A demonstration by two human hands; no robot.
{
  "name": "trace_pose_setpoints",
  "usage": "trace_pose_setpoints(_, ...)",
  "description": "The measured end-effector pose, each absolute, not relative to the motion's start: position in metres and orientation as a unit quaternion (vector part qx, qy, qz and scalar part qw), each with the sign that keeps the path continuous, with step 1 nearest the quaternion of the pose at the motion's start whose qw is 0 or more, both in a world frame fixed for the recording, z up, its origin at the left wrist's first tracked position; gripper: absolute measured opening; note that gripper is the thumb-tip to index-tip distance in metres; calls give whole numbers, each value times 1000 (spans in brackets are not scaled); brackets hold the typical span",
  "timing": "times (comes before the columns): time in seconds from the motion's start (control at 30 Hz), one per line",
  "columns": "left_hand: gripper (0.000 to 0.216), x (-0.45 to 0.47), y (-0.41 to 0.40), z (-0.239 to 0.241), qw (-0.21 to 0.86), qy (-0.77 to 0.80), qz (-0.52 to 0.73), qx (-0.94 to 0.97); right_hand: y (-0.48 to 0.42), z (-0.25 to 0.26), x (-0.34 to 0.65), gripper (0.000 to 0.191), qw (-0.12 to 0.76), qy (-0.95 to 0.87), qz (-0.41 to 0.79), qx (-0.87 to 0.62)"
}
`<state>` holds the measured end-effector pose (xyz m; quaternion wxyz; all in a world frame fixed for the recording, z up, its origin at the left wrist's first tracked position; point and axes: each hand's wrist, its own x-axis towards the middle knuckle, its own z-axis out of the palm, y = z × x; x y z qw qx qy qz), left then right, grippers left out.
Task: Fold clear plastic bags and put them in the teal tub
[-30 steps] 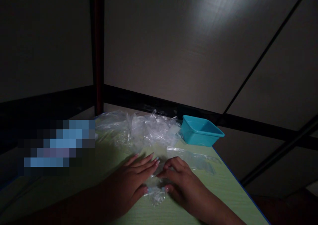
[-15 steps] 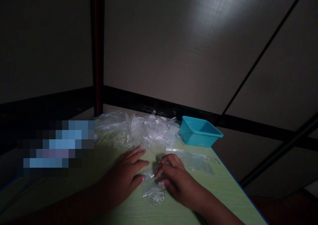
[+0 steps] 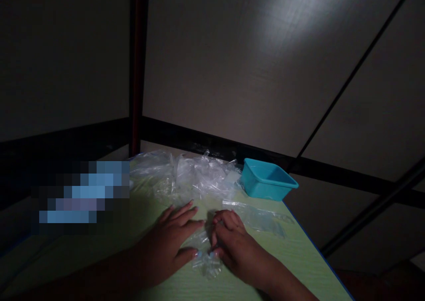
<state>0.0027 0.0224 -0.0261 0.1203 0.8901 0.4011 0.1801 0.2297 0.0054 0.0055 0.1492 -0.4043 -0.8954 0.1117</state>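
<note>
The right hand [image 3: 234, 248] partly covers some clear plastic [image 3: 210, 271]; a pixelated patch [image 3: 84, 198] is unreadable.

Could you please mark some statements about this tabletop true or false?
1. A turquoise rectangular plastic tub stands on a pale green wood-grain table. True.
2. A crumpled clear plastic heap lies right of the tub. False: the heap lies left of it.
3. The bare left hand has its fingers spread. True.
4. The bare right hand holds the tub. False: the right hand is at a small crumpled clear plastic piece.
5. A flat clear plastic piece lies beyond the right hand. True.
</note>
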Motion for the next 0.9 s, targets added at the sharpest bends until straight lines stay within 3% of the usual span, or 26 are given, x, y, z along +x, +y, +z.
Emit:
trace_pose_setpoints(0.3, 71, 5, 23, -25, 150, 395, 170, 890, 4, 9, 230, 16, 190, -891, 146, -386)
trace_pose_setpoints(0.57, 24, 11, 11, -12, 187, 380, 258, 868, 4, 9, 230, 22, 239, -876, 192, -373)
trace_pose_setpoints(0.73, 15, 17, 8, -18, 215, 395, 271, 851, 3, 9, 227, 24, 270, -860, 200, -385)
trace_pose_setpoints(0.9, 20, 22, 9, -21, 204, 412, 278, 844, 2, 8, 223, 26, 266, -865, 168, -390)
